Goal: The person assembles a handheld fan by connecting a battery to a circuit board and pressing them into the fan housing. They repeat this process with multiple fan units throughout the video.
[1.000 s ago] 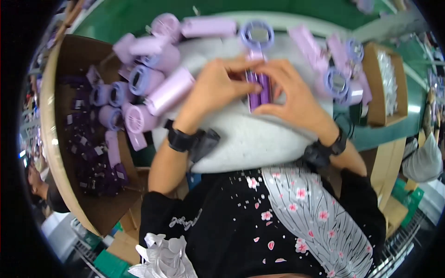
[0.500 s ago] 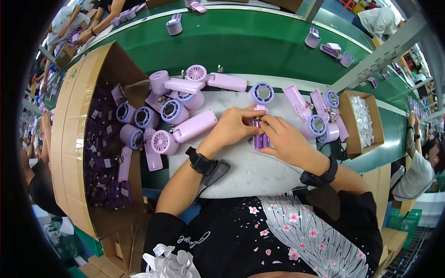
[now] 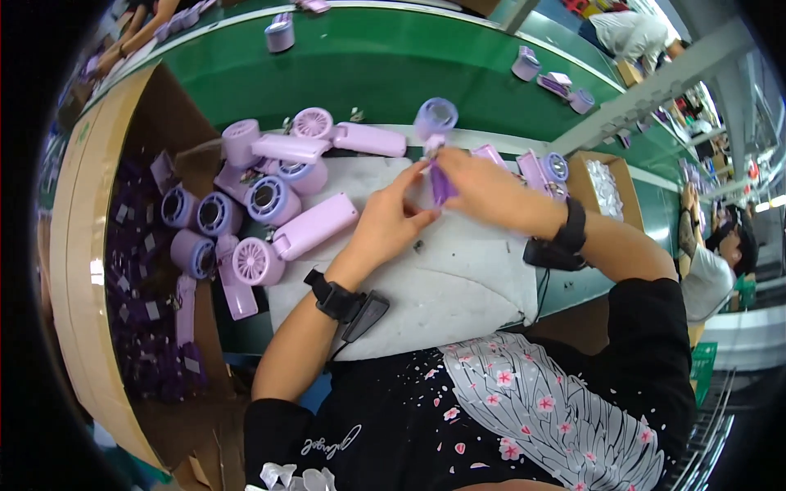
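Observation:
A small lilac handheld fan (image 3: 435, 117) is held at the far edge of the white work mat, its round head pointing away from me and its handle open over a dark purple inner part (image 3: 442, 186). My right hand (image 3: 483, 186) is closed around the handle, covering most of it, and looks slightly blurred. Just left of the handle, my left hand (image 3: 385, 219) has thumb and index finger spread apart with nothing between them. To its left, a closed lilac fan (image 3: 315, 227) lies on the mat among several other fans with round blue-rimmed heads.
A large cardboard box (image 3: 90, 270) full of purple parts stands at the left. A smaller box (image 3: 630, 196) of white pieces is at the right, beside open fan bodies (image 3: 536, 173). Beyond the mat runs a green conveyor (image 3: 360, 69) with fans on it; a metal post (image 3: 606, 110) rises at right.
The fan has been lifted and moved away from me in my right hand. My left fingers have come off it and spread. The whole view has shifted a little.

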`<act>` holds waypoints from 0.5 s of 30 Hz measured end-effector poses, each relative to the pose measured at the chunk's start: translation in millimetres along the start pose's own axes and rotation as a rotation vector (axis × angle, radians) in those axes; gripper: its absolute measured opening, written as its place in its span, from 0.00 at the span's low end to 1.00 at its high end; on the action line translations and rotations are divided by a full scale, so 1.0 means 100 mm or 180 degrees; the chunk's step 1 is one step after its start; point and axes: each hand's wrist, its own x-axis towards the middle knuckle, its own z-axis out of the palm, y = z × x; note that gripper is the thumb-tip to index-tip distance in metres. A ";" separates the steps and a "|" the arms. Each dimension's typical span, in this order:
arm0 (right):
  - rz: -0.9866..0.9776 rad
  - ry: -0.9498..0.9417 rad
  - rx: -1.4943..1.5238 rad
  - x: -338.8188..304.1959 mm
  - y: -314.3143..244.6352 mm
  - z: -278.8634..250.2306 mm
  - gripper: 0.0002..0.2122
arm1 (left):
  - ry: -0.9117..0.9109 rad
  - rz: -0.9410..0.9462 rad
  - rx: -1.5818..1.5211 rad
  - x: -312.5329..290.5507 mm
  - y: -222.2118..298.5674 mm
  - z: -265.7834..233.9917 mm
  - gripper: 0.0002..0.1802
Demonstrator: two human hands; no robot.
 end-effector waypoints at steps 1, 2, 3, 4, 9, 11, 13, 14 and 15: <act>0.0002 0.0141 0.0058 0.12 0.14 -0.07 0.30 | 0.0095 0.0179 0.0101 -0.01 -0.02 -0.01 0.38; 0.0152 0.0017 -0.0140 0.29 0.31 -0.13 0.30 | 0.0162 0.0163 0.0074 -0.02 -0.04 -0.01 0.38; 0.0295 -0.0100 -0.0342 0.48 0.47 -0.18 0.31 | 0.0138 0.0223 0.0110 -0.03 -0.07 -0.01 0.37; 0.0272 -0.0180 -0.0509 0.65 0.62 -0.22 0.31 | 0.0123 0.0272 0.0141 -0.03 -0.10 0.00 0.36; 0.0244 -0.0153 -0.1011 1.17 1.37 -0.30 0.29 | -0.0072 0.0280 0.0174 -0.02 -0.06 0.04 0.32; 0.0179 0.0138 -0.1090 1.21 1.50 -0.33 0.24 | -0.0040 0.0344 0.0148 0.00 -0.05 0.06 0.31; 0.0089 0.0248 -0.1126 1.27 1.38 -0.39 0.22 | -0.0101 0.0430 0.0091 0.00 -0.05 0.11 0.29; 0.0424 -0.0043 -0.1148 1.28 1.35 -0.47 0.24 | -0.0062 0.0423 0.0078 0.01 -0.05 0.12 0.29; 0.0736 -0.0370 -0.1169 1.31 1.23 -0.53 0.27 | 0.0020 0.0478 0.0063 0.00 -0.09 0.13 0.27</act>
